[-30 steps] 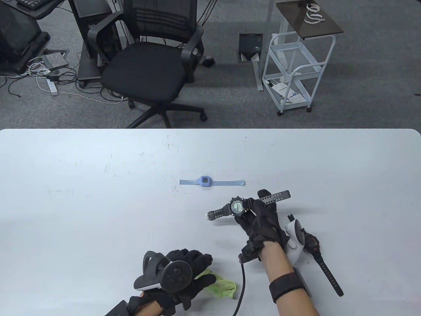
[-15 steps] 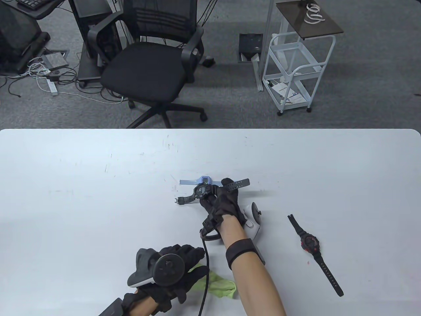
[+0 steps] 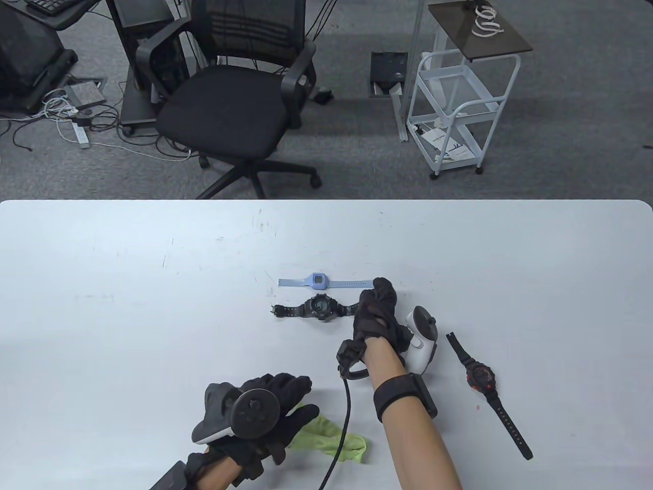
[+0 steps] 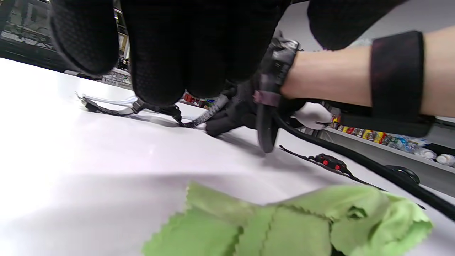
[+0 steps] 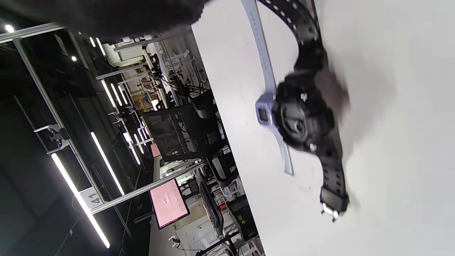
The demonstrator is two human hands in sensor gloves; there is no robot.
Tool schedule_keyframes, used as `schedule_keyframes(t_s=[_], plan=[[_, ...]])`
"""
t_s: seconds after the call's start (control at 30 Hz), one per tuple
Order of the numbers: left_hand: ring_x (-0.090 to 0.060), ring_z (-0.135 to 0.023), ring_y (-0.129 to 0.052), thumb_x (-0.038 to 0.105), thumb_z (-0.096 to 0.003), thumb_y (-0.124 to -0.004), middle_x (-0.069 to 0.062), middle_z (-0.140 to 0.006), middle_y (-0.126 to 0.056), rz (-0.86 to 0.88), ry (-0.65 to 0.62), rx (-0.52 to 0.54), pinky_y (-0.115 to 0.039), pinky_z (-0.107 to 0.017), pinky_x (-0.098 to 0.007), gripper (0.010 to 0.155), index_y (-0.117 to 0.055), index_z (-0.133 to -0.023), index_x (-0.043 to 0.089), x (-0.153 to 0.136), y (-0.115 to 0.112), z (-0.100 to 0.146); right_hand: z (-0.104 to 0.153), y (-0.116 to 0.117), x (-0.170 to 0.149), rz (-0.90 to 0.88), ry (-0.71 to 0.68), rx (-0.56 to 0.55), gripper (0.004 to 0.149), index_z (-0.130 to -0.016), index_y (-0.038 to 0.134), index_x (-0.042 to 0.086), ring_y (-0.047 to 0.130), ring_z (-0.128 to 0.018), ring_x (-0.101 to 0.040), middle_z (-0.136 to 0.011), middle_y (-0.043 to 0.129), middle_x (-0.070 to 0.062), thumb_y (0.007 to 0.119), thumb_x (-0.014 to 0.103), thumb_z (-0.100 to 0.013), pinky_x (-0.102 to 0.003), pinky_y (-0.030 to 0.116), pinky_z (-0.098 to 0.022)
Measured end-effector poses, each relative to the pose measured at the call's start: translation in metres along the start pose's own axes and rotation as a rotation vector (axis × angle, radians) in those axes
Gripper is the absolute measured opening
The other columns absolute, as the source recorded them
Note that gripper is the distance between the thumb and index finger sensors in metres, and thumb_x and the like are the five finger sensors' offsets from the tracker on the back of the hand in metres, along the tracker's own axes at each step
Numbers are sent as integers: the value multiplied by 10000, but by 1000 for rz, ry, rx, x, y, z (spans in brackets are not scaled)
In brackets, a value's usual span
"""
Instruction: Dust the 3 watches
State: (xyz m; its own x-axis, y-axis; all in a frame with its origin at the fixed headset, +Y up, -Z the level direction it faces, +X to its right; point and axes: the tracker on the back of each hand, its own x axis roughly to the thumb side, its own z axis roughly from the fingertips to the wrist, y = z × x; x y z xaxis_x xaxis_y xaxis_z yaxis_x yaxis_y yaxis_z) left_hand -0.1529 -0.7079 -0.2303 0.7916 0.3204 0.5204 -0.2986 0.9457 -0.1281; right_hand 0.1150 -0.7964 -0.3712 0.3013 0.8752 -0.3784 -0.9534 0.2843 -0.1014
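Three watches lie on the white table (image 3: 127, 306). The light blue watch (image 3: 317, 281) is farthest back. Just in front of it the black digital watch (image 3: 321, 307) lies flat, and my right hand (image 3: 376, 301) curls its fingers round the right strap end. In the right wrist view the black watch (image 5: 305, 121) lies beside the blue watch (image 5: 265, 113). A black and red watch (image 3: 480, 378) lies to the right, untouched. My left hand (image 3: 293, 403) hovers with relaxed fingers over the left edge of the green cloth (image 3: 336, 443), which also fills the bottom of the left wrist view (image 4: 284, 227).
A black cable (image 3: 342, 434) trails from my right wrist across the cloth to the table's near edge. Beyond the far edge stand an office chair (image 3: 229, 102) and a white cart (image 3: 459, 102). The left half of the table shows only scuff marks.
My right hand carried the black watch leftward and back through the air, then lowered it flat onto the table in front of the blue watch. The left hand shifted slightly left.
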Motion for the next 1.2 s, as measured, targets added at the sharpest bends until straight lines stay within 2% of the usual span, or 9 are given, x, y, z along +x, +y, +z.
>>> schedule_keyframes(t_s=[0.17,0.23,0.53,0.67,0.87,1.03,1.07,1.13,1.2], plan=[[-412,-751,-970,521,-526,-726,-162,-917,-911,26,46,33,-748,-585,-677,627,-807,-998,116,-11,7,1,20,-26,21,92,-88,-17,676,-1147,19,296,6,-1068,-418,-1148,-107,-109,531,383,-715,-634,208,-751],[-408,-750,-972,493,-528,-739,-157,-915,-914,39,59,32,-749,-585,-677,602,-809,-996,120,-15,7,1,32,-37,33,67,-147,34,670,-1151,31,286,-4,-1070,-418,-1150,-101,-115,529,395,-716,-638,204,-749],[-380,-755,-981,409,-518,-802,-126,-906,-925,6,80,-6,-757,-590,-665,531,-819,-981,149,-16,2,-2,100,-85,76,-31,-373,311,616,-1185,206,226,293,-1094,-457,-1204,188,-163,551,442,-723,-660,364,-751],[-368,-742,-991,412,-504,-846,-108,-881,-943,0,85,-19,-764,-589,-658,517,-847,-955,161,-13,-2,-4,128,-100,98,-13,-479,367,608,-1192,263,217,385,-1089,-451,-1207,279,-162,560,463,-723,-660,411,-747],[-341,-669,-1019,431,-487,-895,-86,-805,-983,-64,73,-126,-795,-563,-626,464,-917,-875,177,1,-23,-17,136,-100,102,-33,-520,404,609,-1193,276,213,426,-1080,-454,-1206,313,-164,563,472,-722,-666,426,-741],[-353,-690,-1018,465,-490,-887,-91,-818,-990,-267,121,-287,-790,-572,-627,467,-959,-851,177,18,-48,-32,139,-98,103,-16,-538,424,611,-1193,275,213,432,-1078,-457,-1205,318,-164,564,473,-722,-667,429,-740],[-361,-696,-1016,472,-485,-894,-101,-827,-989,-298,127,-312,-790,-571,-632,487,-958,-859,165,21,-54,-33,140,-98,104,-8,-543,426,613,-1193,273,212,434,-1077,-456,-1205,321,-162,565,473,-722,-666,429,-741],[-373,-703,-1009,513,-468,-911,-125,-834,-980,-333,128,-285,-783,-574,-645,547,-947,-866,138,29,-55,-33,141,-98,104,-7,-543,430,616,-1193,268,213,436,-1078,-454,-1206,319,-161,566,475,-722,-666,431,-740],[-390,-732,-986,594,-428,-937,-153,-868,-945,-374,153,-312,-771,-583,-663,683,-903,-905,105,36,-59,-31,141,-98,104,-10,-548,433,617,-1193,269,214,441,-1077,-454,-1205,322,-163,568,475,-721,-666,433,-740]])
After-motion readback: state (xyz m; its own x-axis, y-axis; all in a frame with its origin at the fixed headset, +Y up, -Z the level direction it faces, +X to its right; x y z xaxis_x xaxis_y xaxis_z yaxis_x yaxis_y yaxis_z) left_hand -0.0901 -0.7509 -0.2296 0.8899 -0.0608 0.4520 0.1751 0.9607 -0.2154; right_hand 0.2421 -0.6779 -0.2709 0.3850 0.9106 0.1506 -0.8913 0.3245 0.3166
